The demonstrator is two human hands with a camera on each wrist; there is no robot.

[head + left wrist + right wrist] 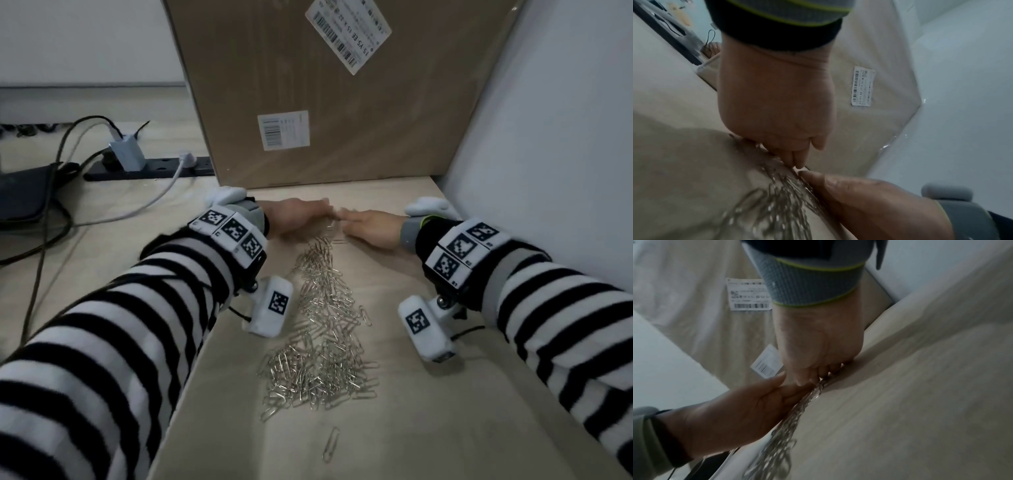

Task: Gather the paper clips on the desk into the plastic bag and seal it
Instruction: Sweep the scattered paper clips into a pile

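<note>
A long heap of silver paper clips [322, 342] lies on the beige desk [428, 411], running from my hands toward me. One stray clip [330, 445] lies nearer to me. My left hand [301, 214] and right hand [366, 224] stand on their edges at the far end of the heap, fingertips almost meeting. Both are empty, with fingers pressed to the desk behind the clips. In the left wrist view, the left hand [777, 105] and right hand [869, 203] touch the clips [777, 203]. The right wrist view shows the same clips [781, 434]. No plastic bag is in view.
A large cardboard box [342, 102] stands just behind my hands. A white wall panel [548, 137] closes the right side. To the left are a black power strip [147, 168] with plugs and cables, and a dark pouch [24, 192].
</note>
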